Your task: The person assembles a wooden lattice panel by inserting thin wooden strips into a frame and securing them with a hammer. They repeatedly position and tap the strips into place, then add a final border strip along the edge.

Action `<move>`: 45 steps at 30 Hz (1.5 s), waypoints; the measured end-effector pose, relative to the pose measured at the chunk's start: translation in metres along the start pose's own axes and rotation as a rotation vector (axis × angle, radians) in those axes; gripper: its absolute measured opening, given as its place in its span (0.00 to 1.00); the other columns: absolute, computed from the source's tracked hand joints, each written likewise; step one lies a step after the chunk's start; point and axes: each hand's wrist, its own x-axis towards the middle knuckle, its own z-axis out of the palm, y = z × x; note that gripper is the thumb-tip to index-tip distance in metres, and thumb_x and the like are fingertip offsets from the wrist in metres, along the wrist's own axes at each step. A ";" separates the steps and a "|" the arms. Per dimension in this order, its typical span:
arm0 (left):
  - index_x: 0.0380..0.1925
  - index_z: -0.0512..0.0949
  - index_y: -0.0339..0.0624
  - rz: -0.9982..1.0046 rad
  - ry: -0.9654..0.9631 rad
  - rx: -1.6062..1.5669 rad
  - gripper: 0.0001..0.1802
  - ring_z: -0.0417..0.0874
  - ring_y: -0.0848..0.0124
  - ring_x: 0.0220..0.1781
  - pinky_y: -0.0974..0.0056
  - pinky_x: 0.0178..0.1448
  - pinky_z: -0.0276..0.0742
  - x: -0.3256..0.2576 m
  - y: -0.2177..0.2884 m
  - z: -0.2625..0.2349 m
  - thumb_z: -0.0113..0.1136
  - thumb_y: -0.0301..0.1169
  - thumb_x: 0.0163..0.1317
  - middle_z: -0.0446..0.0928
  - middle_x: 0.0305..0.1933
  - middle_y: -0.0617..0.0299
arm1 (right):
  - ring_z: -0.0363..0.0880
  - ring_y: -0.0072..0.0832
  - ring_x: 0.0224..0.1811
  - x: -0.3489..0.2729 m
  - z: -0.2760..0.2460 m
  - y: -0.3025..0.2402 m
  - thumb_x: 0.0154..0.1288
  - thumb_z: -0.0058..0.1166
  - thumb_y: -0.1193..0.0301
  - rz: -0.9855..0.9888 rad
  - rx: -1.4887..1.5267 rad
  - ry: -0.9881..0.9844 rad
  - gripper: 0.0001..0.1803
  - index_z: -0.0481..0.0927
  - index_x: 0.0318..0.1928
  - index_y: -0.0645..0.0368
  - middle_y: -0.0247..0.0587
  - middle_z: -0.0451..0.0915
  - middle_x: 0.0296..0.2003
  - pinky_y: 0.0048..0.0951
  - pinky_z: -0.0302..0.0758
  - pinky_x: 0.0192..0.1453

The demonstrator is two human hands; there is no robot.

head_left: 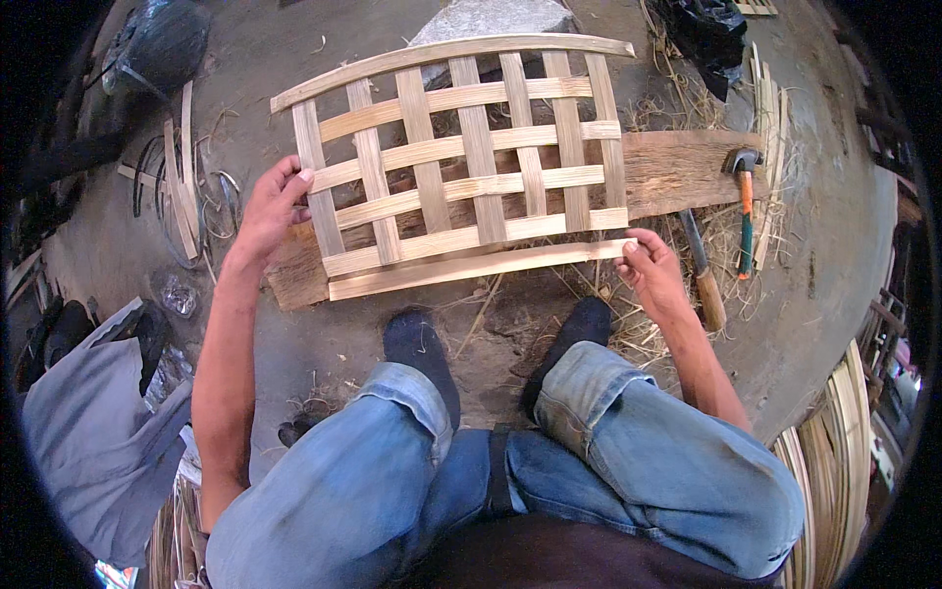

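A woven lattice panel of pale bamboo strips (461, 162) lies on a brown wooden plank (677, 172) on the ground in front of my knees. My left hand (270, 206) rests on the panel's left edge, fingers touching the outer upright strip. My right hand (648, 265) pinches the right end of the nearest horizontal strip (471, 268), which lies along the panel's near edge.
A hammer with an orange and green handle (746, 201) and a wooden-handled tool (702, 270) lie right of the panel. Loose bamboo strips (182, 177) and wire rings lie at the left, a strip bundle (834, 461) at lower right, grey cloth (88, 422) at lower left.
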 end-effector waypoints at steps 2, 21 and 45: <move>0.46 0.75 0.51 -0.010 0.002 -0.005 0.09 0.72 0.85 0.37 0.73 0.43 0.69 -0.001 0.004 -0.001 0.52 0.39 0.72 0.74 0.37 0.78 | 0.82 0.23 0.37 0.004 0.003 -0.003 0.69 0.57 0.77 -0.033 0.024 0.023 0.10 0.74 0.49 0.61 0.37 0.81 0.39 0.20 0.80 0.39; 0.48 0.75 0.51 -0.009 -0.023 -0.001 0.10 0.75 0.86 0.38 0.74 0.42 0.72 -0.002 0.004 -0.001 0.52 0.39 0.73 0.77 0.39 0.77 | 0.81 0.22 0.38 0.019 0.021 -0.041 0.64 0.60 0.76 -0.479 -0.642 0.245 0.14 0.82 0.51 0.60 0.37 0.82 0.39 0.23 0.80 0.39; 0.56 0.76 0.40 0.402 0.280 0.398 0.22 0.81 0.70 0.41 0.65 0.46 0.79 -0.022 -0.030 0.020 0.61 0.37 0.64 0.80 0.43 0.58 | 0.73 0.27 0.34 0.012 0.036 -0.058 0.43 0.71 0.82 -0.720 -1.118 0.046 0.29 0.82 0.51 0.57 0.37 0.76 0.37 0.28 0.73 0.42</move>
